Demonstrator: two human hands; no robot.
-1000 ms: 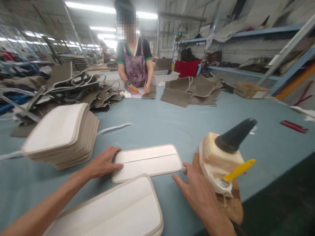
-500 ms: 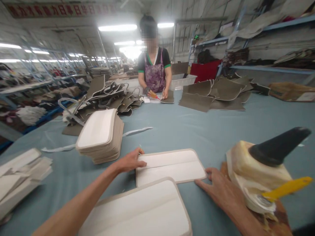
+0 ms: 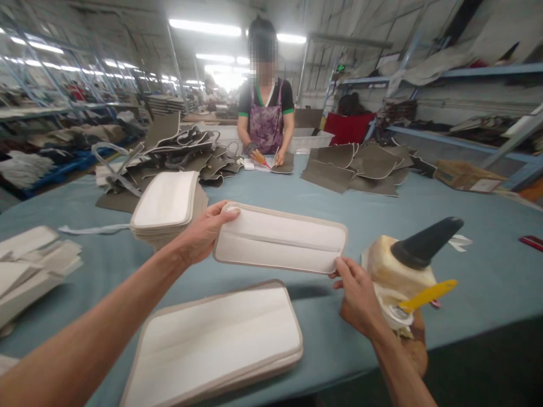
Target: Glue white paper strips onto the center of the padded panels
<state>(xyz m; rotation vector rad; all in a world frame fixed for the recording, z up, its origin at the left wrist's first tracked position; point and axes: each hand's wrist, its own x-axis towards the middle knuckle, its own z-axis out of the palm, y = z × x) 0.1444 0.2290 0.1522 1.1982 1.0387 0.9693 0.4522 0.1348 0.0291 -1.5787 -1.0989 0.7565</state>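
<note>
L hand [image 3: 206, 232] grips the far-left corner of the white panel [image 3: 280, 237], thumb on top; R hand [image 3: 358, 291] pinches its near-right corner. Panel's held up over the table [image 3: 479, 282], betw. both hands. Prob. mid-job: beige edging's on all round, but this pc. isn't on either stack yet. Near stack [image 3: 220, 345] and far-left stack [image 3: 163, 200] both hold more; can't tell which is finished. Brush [image 3: 430, 295] sits in the white pot [image 3: 388, 308], right, not in use.
</note>
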